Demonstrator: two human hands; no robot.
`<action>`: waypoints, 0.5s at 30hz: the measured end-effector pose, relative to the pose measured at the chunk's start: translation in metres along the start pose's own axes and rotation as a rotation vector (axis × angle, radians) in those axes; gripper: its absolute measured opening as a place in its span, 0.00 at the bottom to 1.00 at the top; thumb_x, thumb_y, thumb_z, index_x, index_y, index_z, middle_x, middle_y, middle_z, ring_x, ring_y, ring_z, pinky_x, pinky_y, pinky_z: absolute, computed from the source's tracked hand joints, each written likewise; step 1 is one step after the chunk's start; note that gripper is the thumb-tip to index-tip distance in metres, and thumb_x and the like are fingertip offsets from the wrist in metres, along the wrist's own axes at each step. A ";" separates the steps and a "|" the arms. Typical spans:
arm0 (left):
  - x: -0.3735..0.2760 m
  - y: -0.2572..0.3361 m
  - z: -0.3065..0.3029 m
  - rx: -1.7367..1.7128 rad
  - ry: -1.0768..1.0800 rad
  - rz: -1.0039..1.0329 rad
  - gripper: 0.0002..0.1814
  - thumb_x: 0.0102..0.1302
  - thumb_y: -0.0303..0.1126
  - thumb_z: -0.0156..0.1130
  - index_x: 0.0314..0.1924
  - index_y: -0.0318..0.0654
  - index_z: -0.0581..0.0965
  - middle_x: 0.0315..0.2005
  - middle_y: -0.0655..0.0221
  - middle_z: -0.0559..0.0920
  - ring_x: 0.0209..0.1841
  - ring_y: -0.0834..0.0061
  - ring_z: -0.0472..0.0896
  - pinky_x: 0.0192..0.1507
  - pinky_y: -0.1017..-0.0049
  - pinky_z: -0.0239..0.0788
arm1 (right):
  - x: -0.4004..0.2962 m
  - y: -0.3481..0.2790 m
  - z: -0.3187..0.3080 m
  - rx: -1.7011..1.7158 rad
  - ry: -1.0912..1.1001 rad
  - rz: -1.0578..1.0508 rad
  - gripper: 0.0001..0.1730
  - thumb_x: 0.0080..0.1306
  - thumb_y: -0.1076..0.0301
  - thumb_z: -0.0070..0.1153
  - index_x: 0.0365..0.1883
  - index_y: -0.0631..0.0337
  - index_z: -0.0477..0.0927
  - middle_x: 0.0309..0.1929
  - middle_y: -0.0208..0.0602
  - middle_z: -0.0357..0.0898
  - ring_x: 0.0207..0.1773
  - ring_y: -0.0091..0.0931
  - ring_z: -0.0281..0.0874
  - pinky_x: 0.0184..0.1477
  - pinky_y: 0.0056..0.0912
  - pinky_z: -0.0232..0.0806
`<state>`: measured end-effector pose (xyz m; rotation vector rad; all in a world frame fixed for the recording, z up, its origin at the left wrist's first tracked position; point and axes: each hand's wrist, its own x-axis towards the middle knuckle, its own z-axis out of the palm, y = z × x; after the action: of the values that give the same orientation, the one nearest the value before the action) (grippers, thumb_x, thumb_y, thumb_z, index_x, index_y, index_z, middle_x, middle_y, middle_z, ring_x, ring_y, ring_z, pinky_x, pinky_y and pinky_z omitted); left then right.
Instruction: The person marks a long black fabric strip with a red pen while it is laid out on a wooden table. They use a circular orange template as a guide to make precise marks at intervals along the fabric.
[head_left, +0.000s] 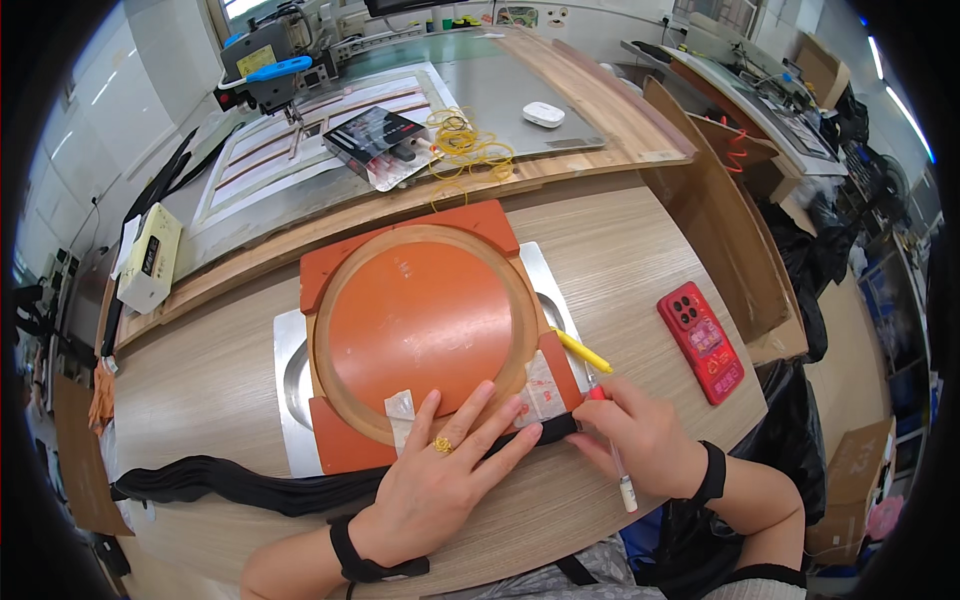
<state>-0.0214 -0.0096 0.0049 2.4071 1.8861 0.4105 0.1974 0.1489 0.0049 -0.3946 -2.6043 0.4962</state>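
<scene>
My left hand (454, 465) lies flat with its fingers spread, pressing across the lower edge of an orange board with a round centre (420, 315) and a folded black fabric strip (255, 484). A yellow ring is on one finger. Between thumb and fingers, my right hand (645, 427) holds a slim pen with a red tip section and clear barrel (617, 459), beside the strip's right end. A tan ring (324, 352) surrounds the board's round centre. Tape pieces (541, 394) stick near its lower edge. A silver metal plate (289, 326) shows beneath, and a yellow pen (583, 351) rests at the right.
A red phone case (701, 343) lies right on the wood-grain table (600, 262). Behind stands a sewing machine (270, 64) over a metal bed, with a black box (375, 146), tangled yellow cord (465, 146) and white earbud case (544, 114). A tissue box (150, 259) sits left.
</scene>
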 end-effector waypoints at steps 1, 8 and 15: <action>0.000 0.000 0.001 -0.008 0.004 -0.005 0.32 0.70 0.29 0.56 0.75 0.52 0.72 0.75 0.63 0.70 0.81 0.57 0.62 0.73 0.37 0.53 | 0.001 0.001 -0.001 0.044 0.013 0.028 0.18 0.59 0.70 0.72 0.45 0.56 0.78 0.38 0.37 0.73 0.35 0.34 0.80 0.30 0.35 0.73; 0.002 0.003 0.005 -0.005 0.045 -0.021 0.30 0.70 0.28 0.56 0.73 0.52 0.75 0.73 0.63 0.73 0.80 0.58 0.65 0.74 0.37 0.52 | 0.006 -0.002 -0.003 0.039 -0.009 0.064 0.20 0.56 0.71 0.75 0.42 0.57 0.77 0.39 0.40 0.76 0.34 0.36 0.81 0.32 0.35 0.75; 0.002 0.003 0.006 -0.028 0.083 -0.028 0.28 0.70 0.29 0.57 0.71 0.51 0.77 0.71 0.63 0.76 0.78 0.61 0.69 0.74 0.38 0.52 | 0.007 -0.006 -0.003 0.053 -0.009 0.085 0.18 0.58 0.73 0.72 0.42 0.56 0.75 0.36 0.37 0.73 0.33 0.36 0.80 0.32 0.37 0.73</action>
<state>-0.0163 -0.0080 0.0004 2.3789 1.9306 0.5387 0.1921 0.1473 0.0127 -0.4881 -2.5849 0.5961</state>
